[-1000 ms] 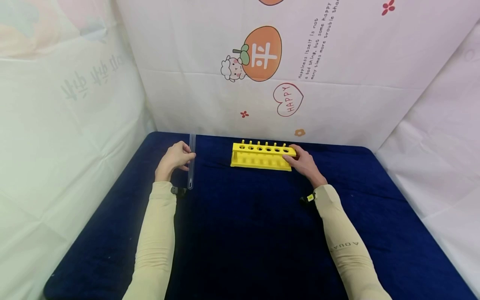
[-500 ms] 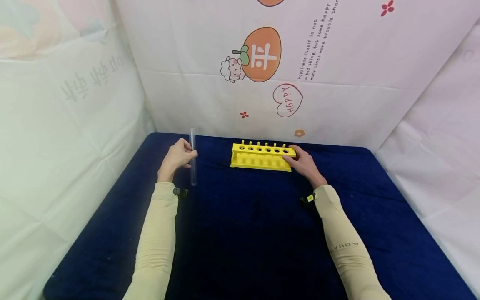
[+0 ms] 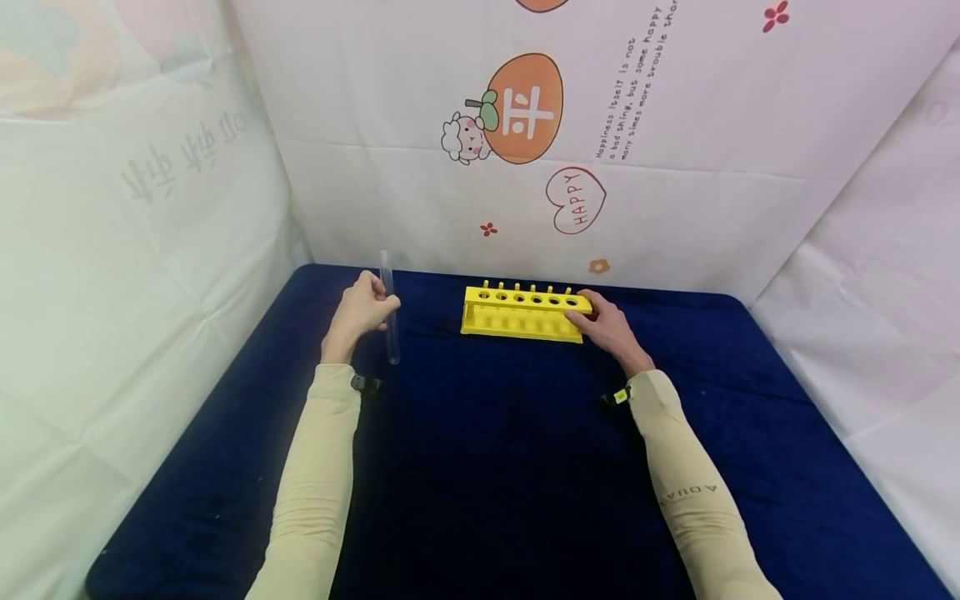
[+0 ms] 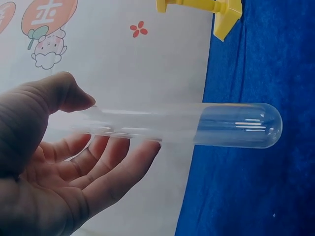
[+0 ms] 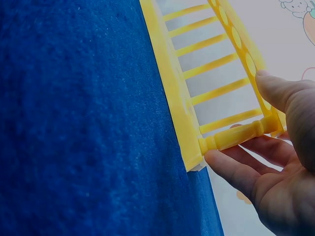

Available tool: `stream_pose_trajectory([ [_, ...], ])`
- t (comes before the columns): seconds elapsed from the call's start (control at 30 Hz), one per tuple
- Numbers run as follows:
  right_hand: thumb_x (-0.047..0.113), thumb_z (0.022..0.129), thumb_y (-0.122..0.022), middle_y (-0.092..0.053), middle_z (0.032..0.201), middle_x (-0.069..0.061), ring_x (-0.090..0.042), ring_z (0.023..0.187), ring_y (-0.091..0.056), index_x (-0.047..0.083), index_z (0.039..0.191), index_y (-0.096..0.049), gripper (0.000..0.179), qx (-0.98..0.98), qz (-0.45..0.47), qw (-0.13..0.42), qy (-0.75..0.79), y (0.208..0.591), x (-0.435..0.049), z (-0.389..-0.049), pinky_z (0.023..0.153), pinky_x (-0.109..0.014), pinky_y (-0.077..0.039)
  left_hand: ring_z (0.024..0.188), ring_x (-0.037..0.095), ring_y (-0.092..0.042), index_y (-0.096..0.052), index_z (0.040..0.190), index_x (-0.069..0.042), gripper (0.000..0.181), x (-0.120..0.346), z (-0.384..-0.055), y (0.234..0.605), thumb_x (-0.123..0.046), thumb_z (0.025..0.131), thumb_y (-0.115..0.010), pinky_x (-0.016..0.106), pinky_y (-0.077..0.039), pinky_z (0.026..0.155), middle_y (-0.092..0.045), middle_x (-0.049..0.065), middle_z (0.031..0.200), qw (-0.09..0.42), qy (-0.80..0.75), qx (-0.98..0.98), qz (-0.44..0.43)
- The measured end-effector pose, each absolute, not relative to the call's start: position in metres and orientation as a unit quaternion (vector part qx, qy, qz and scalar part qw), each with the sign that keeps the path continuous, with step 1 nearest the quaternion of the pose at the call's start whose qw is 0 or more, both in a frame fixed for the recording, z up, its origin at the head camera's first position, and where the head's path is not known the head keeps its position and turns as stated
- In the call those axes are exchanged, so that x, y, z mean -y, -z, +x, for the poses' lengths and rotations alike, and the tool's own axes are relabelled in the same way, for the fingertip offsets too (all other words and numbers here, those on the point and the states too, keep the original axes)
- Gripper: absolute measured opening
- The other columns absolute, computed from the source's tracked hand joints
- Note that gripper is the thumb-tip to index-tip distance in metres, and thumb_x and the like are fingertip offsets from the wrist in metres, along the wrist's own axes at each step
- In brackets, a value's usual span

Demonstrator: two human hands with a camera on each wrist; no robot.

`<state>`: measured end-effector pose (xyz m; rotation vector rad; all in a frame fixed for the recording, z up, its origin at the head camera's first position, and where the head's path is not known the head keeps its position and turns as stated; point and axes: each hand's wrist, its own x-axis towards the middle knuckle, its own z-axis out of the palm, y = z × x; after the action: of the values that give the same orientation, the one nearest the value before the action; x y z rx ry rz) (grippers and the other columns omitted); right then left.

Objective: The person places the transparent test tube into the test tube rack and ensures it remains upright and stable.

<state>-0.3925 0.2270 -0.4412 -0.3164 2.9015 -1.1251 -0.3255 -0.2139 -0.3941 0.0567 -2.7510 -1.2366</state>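
Note:
A clear test tube (image 3: 392, 333) stands nearly upright, its rounded end down, pinched between the thumb and fingers of my left hand (image 3: 360, 307). In the left wrist view the test tube (image 4: 236, 125) looks see-through, with nothing visible inside. To its right, a yellow test tube rack (image 3: 521, 335) rests at the back of the table, its row of holes unfilled and a row of pegs behind. My right hand (image 3: 609, 327) grips the rack's right end. In the right wrist view the thumb lies on the top bar and fingers reach round the end post (image 5: 238, 136).
A dark blue cloth (image 3: 495, 467) covers the table. White printed sheets hang behind it (image 3: 405, 200) and at both sides. A small camera (image 3: 366, 384) is strapped to the left wrist, another (image 3: 617, 397) to the right.
My left hand has moved slightly right and away from me, raising the test tube and tilting its top a little to the left. The right hand and rack have stayed in place.

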Motion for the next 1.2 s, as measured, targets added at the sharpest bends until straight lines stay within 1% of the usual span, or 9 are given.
stream_pose_trajectory([
  [0.3, 0.059, 0.093, -0.056, -0.059, 0.12, -0.015, -0.028, 0.098, -0.059, 0.018, 0.15, -0.036, 0.074, -0.928, -0.098, 0.013, 0.36, 0.439, -0.226, -0.391, 0.083, -0.039, -0.053, 0.075, 0.022, -0.07, -0.043, 0.109, -0.009, 0.028, 0.204, -0.324, 0.39, -0.026, 0.09, -0.055, 0.034, -0.059, 0.066, -0.059, 0.011, 0.104, 0.062, 0.415, 0.907, 0.014],
  [0.6, 0.061, 0.092, -0.055, -0.06, 0.121, -0.016, -0.028, 0.097, -0.061, 0.016, 0.151, -0.036, 0.076, -0.93, -0.101, 0.006, 0.353, 0.439, -0.227, -0.392, 0.082, -0.04, -0.052, 0.069, 0.019, -0.069, -0.043, 0.108, -0.01, 0.028, 0.191, -0.325, 0.387, -0.028, 0.09, -0.055, 0.032, -0.056, 0.064, -0.059, 0.009, 0.101, 0.061, 0.411, 0.91, 0.007],
  [0.83, 0.059, 0.093, -0.055, -0.059, 0.12, -0.015, -0.028, 0.098, -0.059, 0.018, 0.15, -0.036, 0.073, -0.93, -0.1, 0.009, 0.355, 0.44, -0.227, -0.393, 0.081, -0.039, -0.053, 0.068, 0.02, -0.068, -0.044, 0.108, -0.01, 0.027, 0.18, -0.325, 0.39, -0.028, 0.091, -0.056, 0.032, -0.054, 0.062, -0.059, 0.008, 0.098, 0.07, 0.412, 0.909, 0.001],
  [1.03, 0.057, 0.093, -0.056, -0.059, 0.121, -0.016, -0.028, 0.098, -0.06, 0.017, 0.15, -0.036, 0.072, -0.929, -0.1, 0.013, 0.357, 0.439, -0.226, -0.392, 0.082, -0.039, -0.053, 0.069, 0.021, -0.067, -0.044, 0.108, -0.011, 0.027, 0.174, -0.325, 0.39, -0.029, 0.093, -0.057, 0.033, -0.056, 0.063, -0.058, 0.008, 0.097, 0.081, 0.416, 0.906, -0.005],
  [1.2, 0.06, 0.093, -0.055, -0.059, 0.12, -0.016, -0.028, 0.096, -0.06, 0.017, 0.15, -0.037, 0.074, -0.928, -0.103, 0.011, 0.357, 0.44, -0.227, -0.393, 0.081, -0.038, -0.052, 0.074, 0.023, -0.067, -0.044, 0.107, -0.01, 0.026, 0.17, -0.325, 0.389, -0.028, 0.094, -0.057, 0.033, -0.058, 0.064, -0.058, 0.008, 0.097, 0.093, 0.418, 0.903, -0.014],
])
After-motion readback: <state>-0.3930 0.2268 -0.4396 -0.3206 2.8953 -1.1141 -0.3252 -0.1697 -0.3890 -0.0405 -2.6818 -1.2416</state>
